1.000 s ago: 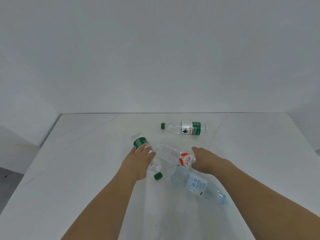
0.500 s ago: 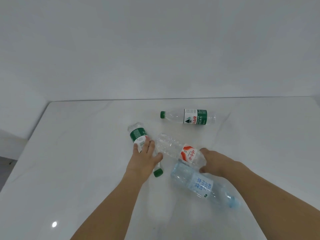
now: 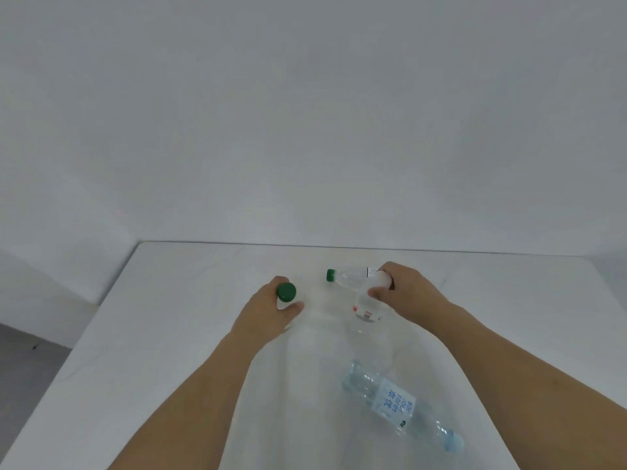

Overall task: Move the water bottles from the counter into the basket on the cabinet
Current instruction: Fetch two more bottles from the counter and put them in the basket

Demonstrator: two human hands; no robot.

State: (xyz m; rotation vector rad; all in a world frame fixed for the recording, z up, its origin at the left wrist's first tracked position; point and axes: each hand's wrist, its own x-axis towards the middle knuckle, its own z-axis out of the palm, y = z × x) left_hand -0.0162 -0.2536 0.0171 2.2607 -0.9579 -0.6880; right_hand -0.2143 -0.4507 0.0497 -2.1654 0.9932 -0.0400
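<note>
My left hand grips a clear bottle by its neck, and its green cap points up at me; the body is hidden under the hand. My right hand grips the top of a red-label bottle lifted off the white counter. Just behind it a green-capped bottle lies on its side, partly hidden by my right hand. A blue-label bottle lies near me on the right. The basket is not in view.
A plain white wall rises behind the counter's far edge. The counter's left edge drops to a grey floor at the lower left.
Both hands have closed round their bottles and raised them off the counter. The camera has tilted up, so the blue-label bottle now sits lower in view.
</note>
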